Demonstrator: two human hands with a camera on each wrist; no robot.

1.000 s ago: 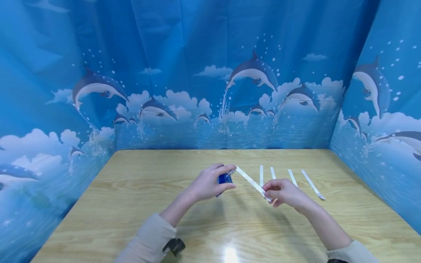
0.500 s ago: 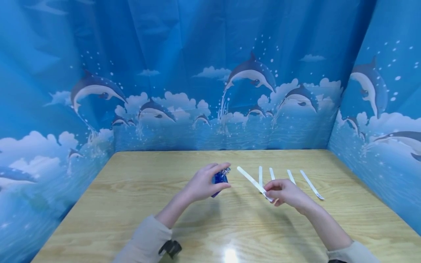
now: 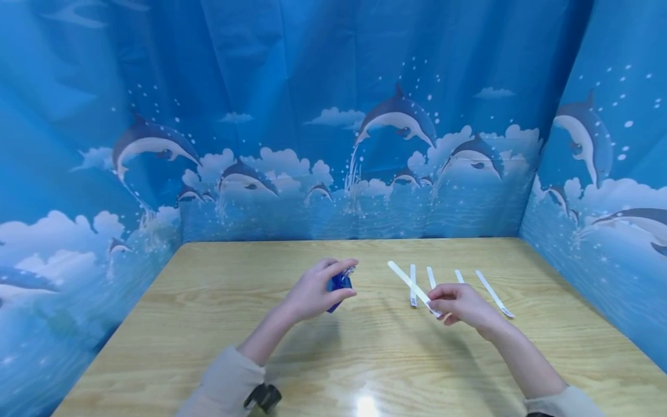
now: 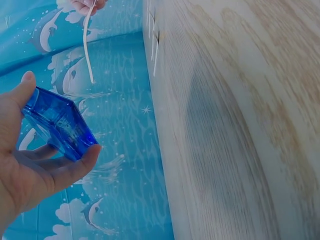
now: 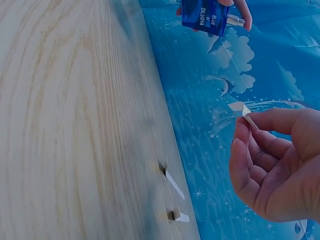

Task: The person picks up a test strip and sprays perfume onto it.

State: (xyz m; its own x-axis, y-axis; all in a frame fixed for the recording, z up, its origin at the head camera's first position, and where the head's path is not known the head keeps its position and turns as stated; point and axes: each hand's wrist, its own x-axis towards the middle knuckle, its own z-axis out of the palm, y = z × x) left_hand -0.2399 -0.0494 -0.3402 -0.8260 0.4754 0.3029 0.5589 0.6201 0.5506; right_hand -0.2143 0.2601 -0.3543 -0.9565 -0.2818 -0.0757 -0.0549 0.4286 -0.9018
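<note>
My left hand (image 3: 311, 294) grips a blue glass perfume bottle (image 3: 341, 281) above the table, its index finger lying over the silver spray top. In the right wrist view, lettering shows on the front of the bottle (image 5: 204, 17), and the spray nozzle (image 5: 235, 20) points toward the right. My right hand (image 3: 465, 308) pinches a white paper test strip (image 3: 406, 278) by its near end between thumb and fingers. From there the strip slants up and left, its far end apart from the bottle. In the left wrist view the strip (image 4: 87, 47) curves slightly.
Several more white strips lie spread on the wooden table (image 3: 219, 347) behind and beside my right hand, among them a leftmost strip (image 3: 413, 292) and a rightmost strip (image 3: 494, 293). A blue dolphin-print curtain (image 3: 260, 116) surrounds the table's back and sides.
My left hand has drawn back to the left with the perfume bottle, away from the strip's end. My right hand has shifted slightly right with its test strip, widening the gap.
</note>
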